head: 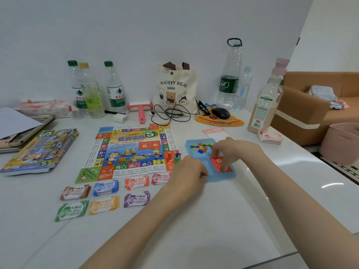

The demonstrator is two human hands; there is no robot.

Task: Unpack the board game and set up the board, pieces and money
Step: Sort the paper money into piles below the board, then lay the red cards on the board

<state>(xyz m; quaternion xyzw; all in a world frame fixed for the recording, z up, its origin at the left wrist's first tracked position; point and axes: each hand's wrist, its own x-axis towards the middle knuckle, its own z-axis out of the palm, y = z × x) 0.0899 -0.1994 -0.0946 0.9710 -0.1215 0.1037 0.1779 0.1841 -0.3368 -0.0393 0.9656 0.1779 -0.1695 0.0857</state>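
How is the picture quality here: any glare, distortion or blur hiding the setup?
Head view: soft even light, hardly any shadows; one glare streak on the glossy table at right, off the game; wide-angle bending toward the edges, where the pink-capped bottle leans; small print on the board too soft to read.

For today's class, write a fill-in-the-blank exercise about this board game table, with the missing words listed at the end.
1. The right hand pinches a stack of ____ cards in the blue tray.
2. The money in front of the board lies sorted in ____ piles.
3. The game box lies to the ____ of the board.

Missing words: red; seven; left.
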